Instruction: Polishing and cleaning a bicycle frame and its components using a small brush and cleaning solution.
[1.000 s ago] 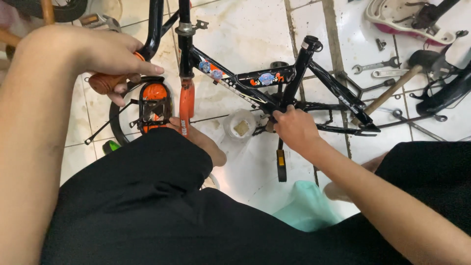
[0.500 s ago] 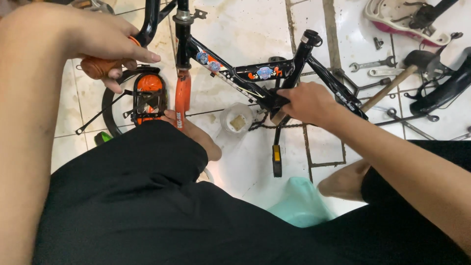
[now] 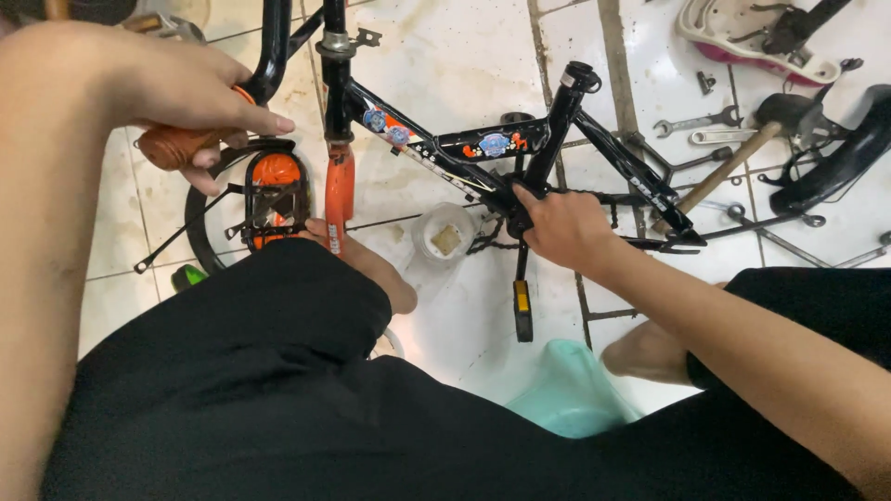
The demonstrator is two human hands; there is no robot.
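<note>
Both hands are on the little black bike (image 3: 483,148). Left hand (image 3: 200,93) is wrapped tight around the brown handle grip (image 3: 172,147). Right hand (image 3: 561,227) has slid down the bike to the middle, where the pedal arm (image 3: 522,278) joins, and its fingers close there. That looks like steadying the bike. Below the bike sits a small cup (image 3: 445,232). Right of the bike lie a hammer (image 3: 733,158) and wrenches (image 3: 696,123).

One black bicycle frame (image 3: 464,153), one hammer (image 3: 733,158), three wrenches (image 3: 691,122), one saddle (image 3: 742,37), one clear cup (image 3: 445,232) and two hands (image 3: 566,227) are counted.
</note>
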